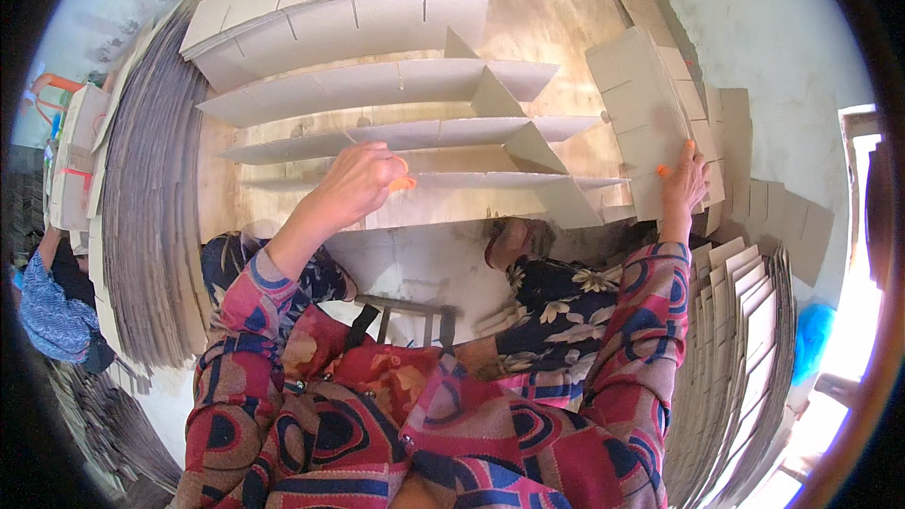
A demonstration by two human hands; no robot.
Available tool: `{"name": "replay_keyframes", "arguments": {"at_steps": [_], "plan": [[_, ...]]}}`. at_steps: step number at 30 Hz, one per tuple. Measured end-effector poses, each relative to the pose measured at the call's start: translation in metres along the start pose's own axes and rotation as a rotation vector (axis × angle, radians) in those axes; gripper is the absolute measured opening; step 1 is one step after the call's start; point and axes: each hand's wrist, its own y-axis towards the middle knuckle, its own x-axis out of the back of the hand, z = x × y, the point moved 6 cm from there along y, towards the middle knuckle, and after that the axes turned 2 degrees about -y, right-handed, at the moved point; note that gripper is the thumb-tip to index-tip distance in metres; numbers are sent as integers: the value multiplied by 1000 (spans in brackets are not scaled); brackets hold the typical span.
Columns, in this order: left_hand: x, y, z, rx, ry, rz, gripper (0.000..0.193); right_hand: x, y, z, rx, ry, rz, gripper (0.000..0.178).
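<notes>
Head view: your left hand (353, 184) pinches the edge of a slotted grey cardboard divider strip (396, 137), one of several standing in rows on the worn wooden board (528, 28). Your right hand (683, 184) grips a flat notched cardboard strip (641, 104). Cardboard stacks (151, 207) flank both sides; pale wall (773, 28) behind.

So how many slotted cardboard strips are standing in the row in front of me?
5: strip farthest, then by the left hand, nearest. More may be hidden.

Bright daylight, heavy fisheye bend

We saw glare burning out the near right edge, straight lines curving toward a black rim, and slight blur at the left.
</notes>
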Motion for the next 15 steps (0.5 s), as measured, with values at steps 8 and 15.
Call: {"name": "replay_keyframes", "arguments": {"at_steps": [8,15], "plan": [[48,58,-42,-25,195,-437,81,8,11,-27,-61,165,-29,30],[9,89,14,108,420,-284,88,101,11,-12,-92,527,-200,23]]}}
